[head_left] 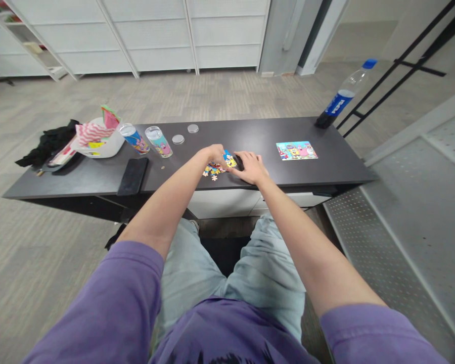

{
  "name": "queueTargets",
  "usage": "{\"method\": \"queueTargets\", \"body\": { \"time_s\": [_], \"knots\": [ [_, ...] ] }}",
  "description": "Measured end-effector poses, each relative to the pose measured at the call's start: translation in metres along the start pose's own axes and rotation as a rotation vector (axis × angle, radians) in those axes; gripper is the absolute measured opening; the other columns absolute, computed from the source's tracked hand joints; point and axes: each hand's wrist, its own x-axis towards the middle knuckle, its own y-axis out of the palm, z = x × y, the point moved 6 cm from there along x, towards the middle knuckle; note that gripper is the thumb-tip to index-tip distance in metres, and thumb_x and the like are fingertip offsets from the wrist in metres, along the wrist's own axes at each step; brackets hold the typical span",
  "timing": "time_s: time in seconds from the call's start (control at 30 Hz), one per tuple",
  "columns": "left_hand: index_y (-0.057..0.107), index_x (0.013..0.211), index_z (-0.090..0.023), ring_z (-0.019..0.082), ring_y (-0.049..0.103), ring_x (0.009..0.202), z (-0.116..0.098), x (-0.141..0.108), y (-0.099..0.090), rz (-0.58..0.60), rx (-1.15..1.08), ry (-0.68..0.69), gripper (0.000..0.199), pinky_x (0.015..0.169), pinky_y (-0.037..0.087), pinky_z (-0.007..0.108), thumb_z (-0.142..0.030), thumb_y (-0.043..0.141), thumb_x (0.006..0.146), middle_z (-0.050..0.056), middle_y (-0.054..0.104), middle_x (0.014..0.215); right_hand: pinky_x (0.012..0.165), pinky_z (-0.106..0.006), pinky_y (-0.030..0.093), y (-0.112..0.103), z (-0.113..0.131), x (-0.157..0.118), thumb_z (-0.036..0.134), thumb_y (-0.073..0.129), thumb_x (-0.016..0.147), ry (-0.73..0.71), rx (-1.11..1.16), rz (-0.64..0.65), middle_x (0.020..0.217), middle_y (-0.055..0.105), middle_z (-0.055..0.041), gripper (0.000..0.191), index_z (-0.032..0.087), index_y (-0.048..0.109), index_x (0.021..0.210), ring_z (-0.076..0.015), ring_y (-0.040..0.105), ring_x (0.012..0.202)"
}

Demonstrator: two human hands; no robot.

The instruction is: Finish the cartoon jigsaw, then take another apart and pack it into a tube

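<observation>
A partly joined jigsaw puzzle (230,160) with a yellow cartoon figure lies on the dark table between my hands. My left hand (214,153) bends over its left side, fingers curled down; whatever they pinch is hidden. Loose puzzle pieces (214,172) lie in a small heap below that hand. My right hand (252,168) rests at the puzzle's right side with fingers stretched out and the thumb by its lower edge. Under those fingers shows a small black object (239,162), mostly covered, whose kind I cannot make out.
Right of my hands lies a cartoon picture card (297,150). A Pepsi bottle (339,101) stands at the far right corner. Leftward are two clear cartoon canisters (135,139), two round lids (178,139), a black phone-like slab (133,176) and a white basket (109,147) with cloths.
</observation>
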Motion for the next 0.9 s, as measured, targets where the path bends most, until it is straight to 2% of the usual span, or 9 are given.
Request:
{"method": "queueTargets", "body": {
  "time_s": [0.1, 0.27, 0.4, 0.57, 0.73, 0.9],
  "knots": [
    [0.084, 0.156, -0.021, 0.035, 0.085, 0.14, 0.002, 0.002, 0.004, 0.086, 0.095, -0.033, 0.046, 0.119, 0.077, 0.057, -0.051, 0.092, 0.122, 0.014, 0.084, 0.161, 0.148, -0.074, 0.05, 0.001, 0.0, 0.0, 0.102, 0.041, 0.119, 0.001, -0.001, 0.0, 0.195, 0.071, -0.0122, 0.103, 0.033, 0.072, 0.189, -0.0514, 0.061, 0.18],
    [0.085, 0.153, -0.02, 0.035, 0.086, 0.138, 0.002, -0.001, 0.004, 0.134, 0.181, -0.022, 0.044, 0.118, 0.078, 0.056, -0.051, 0.092, 0.122, 0.012, 0.085, 0.157, 0.148, -0.071, 0.047, 0.0, 0.0, -0.001, 0.092, 0.048, 0.12, -0.001, 0.004, 0.011, 0.196, 0.069, -0.0183, 0.106, 0.017, 0.068, 0.191, -0.0511, 0.06, 0.18],
    [0.084, 0.155, -0.022, 0.034, 0.086, 0.141, 0.0, -0.004, 0.0, 0.087, 0.213, 0.014, 0.045, 0.12, 0.077, 0.056, -0.051, 0.093, 0.121, 0.013, 0.084, 0.16, 0.148, -0.07, 0.047, -0.001, 0.001, -0.002, 0.093, 0.046, 0.118, 0.005, 0.008, 0.023, 0.197, 0.068, -0.0174, 0.106, 0.019, 0.067, 0.192, -0.0505, 0.059, 0.18],
    [0.083, 0.16, -0.023, 0.037, 0.082, 0.151, -0.005, -0.009, 0.001, 0.038, 0.263, 0.071, 0.049, 0.127, 0.074, 0.061, -0.049, 0.094, 0.12, 0.015, 0.081, 0.168, 0.149, -0.07, 0.044, -0.002, 0.002, -0.003, 0.088, 0.052, 0.119, 0.012, 0.024, 0.038, 0.198, 0.067, -0.0164, 0.1, 0.021, 0.065, 0.192, -0.0479, 0.056, 0.18],
    [0.079, 0.168, -0.024, 0.039, 0.079, 0.156, -0.003, -0.018, 0.001, -0.034, 0.269, 0.095, 0.054, 0.131, 0.072, 0.065, -0.05, 0.092, 0.122, 0.017, 0.075, 0.178, 0.149, -0.071, 0.044, -0.005, 0.003, -0.004, 0.093, 0.045, 0.119, 0.014, 0.019, 0.049, 0.199, 0.065, -0.0205, 0.108, 0.015, 0.064, 0.192, -0.051, 0.056, 0.181],
    [0.077, 0.171, -0.025, 0.041, 0.075, 0.162, 0.01, -0.019, -0.001, -0.098, 0.217, 0.052, 0.058, 0.136, 0.069, 0.068, -0.051, 0.091, 0.122, 0.018, 0.071, 0.184, 0.149, -0.072, 0.047, -0.006, 0.004, -0.004, 0.088, 0.051, 0.118, 0.021, -0.019, 0.06, 0.2, 0.065, -0.0125, 0.096, 0.029, 0.066, 0.192, -0.0496, 0.058, 0.182]
  ]
}}
